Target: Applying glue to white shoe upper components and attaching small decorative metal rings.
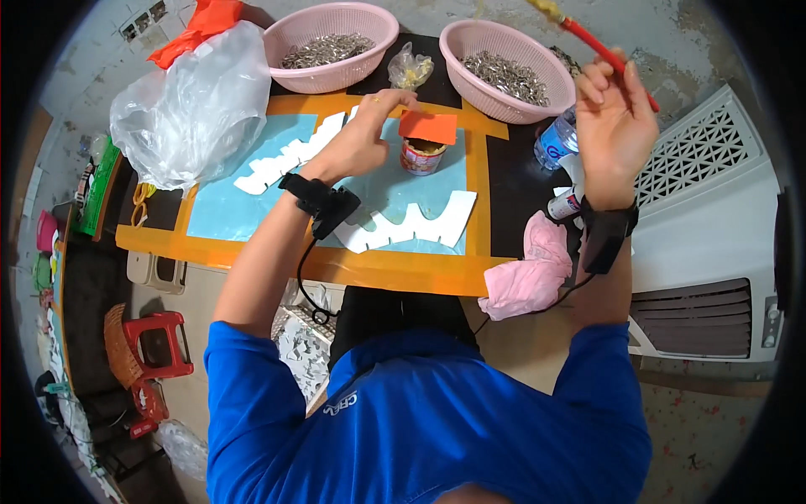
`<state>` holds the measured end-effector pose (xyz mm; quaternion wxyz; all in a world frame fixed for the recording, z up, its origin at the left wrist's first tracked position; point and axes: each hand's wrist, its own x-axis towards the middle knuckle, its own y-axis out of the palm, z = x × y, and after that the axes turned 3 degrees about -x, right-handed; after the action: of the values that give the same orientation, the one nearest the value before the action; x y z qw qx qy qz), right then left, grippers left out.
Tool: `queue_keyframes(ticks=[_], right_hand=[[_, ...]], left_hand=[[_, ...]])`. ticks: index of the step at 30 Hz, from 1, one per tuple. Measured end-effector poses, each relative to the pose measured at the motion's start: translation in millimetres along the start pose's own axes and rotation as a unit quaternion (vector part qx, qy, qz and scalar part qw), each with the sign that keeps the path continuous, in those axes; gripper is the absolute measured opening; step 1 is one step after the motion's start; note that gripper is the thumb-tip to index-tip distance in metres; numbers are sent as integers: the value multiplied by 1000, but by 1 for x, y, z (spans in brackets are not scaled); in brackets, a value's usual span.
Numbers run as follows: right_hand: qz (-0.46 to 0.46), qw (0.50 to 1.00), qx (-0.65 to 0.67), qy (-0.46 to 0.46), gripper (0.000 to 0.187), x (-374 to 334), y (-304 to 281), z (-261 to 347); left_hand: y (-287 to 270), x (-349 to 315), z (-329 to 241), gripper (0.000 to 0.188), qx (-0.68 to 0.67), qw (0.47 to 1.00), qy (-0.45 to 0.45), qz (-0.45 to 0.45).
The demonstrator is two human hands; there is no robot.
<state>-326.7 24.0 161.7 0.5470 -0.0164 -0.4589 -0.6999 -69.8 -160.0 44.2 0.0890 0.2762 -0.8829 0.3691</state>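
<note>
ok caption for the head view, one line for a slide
Left hand lifts an orange lid off a glue tin; right hand holds a red brush.

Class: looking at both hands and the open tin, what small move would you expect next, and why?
Probably lowering the brush to the open tin: the right hand holds it raised, bristles up, while the left hand rests by the orange piece at the tin.

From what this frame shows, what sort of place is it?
Probably a small craft or assembly workshop: two pink baskets of small metal parts, white cut-out pieces on the orange-edged table, and a red-handled brush in the right hand beside an open glue can.
</note>
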Motion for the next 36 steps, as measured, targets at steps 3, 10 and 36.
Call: queue_keyframes(ticks=[3,10,36], right_hand=[[26,999,25,-4,27,20,7,10],[55,995,78,29,25,24,15,20],[138,888,-402,175,13,-149,16,-96]], left_hand=[[-7,-8,5,76,-19,999,-25,-15],[-24,-79,-18,32,-24,991,-99,-91],[30,-186,-17,16,132,972,-81,-175]])
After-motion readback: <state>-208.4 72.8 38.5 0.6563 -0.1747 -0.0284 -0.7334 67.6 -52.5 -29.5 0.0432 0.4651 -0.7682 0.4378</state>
